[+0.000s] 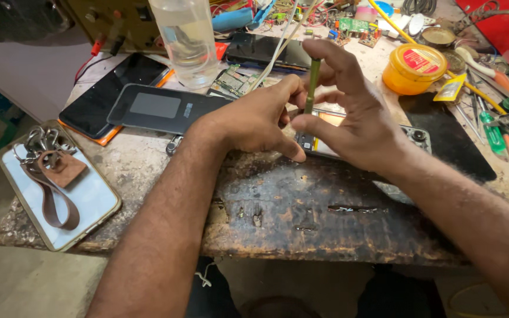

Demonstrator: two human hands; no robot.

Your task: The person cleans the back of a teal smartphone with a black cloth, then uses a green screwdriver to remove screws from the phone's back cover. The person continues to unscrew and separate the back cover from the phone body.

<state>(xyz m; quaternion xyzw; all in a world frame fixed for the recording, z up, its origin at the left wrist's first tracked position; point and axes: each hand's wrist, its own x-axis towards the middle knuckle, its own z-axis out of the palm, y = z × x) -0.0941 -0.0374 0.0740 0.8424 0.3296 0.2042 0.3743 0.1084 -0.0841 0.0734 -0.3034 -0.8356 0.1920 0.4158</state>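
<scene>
- While our right hand (349,112) pinched the slim olive-green tool (311,82) between thumb and forefinger, its other fingers fanned loosely open and gripped nothing.
- We kept our left hand (260,121) curled half shut, its fingertips meeting the tool's lower shaft just above the opened phone (331,138); whether it truly gripped the shaft or only steadied it, we could not tell.
- We judged the tool light and stiff, a narrow rod that would roll easily between the fingers, so a fingertip pinch at mid-shaft, with a second contact near the working end, seemed the sound way to hold it.
- Its long axis stood almost upright, leaning slightly toward the far side of the bench at the top; the lower end pointed down at the phone, though the tip itself was hidden behind our hands.
- We took the phone beneath for fragile: thin, flat, with exposed parts showing, best held by its edges and pressed only lightly.
- It lay flat on the worn wooden bench (301,218), near the front edge, mostly covered by our hands.
- Farther off we saw a clear plastic bottle (187,41), a dark phone back cover (160,109), a yellow tub (413,68), and a phone case with a key strap (60,182) on the left.
</scene>
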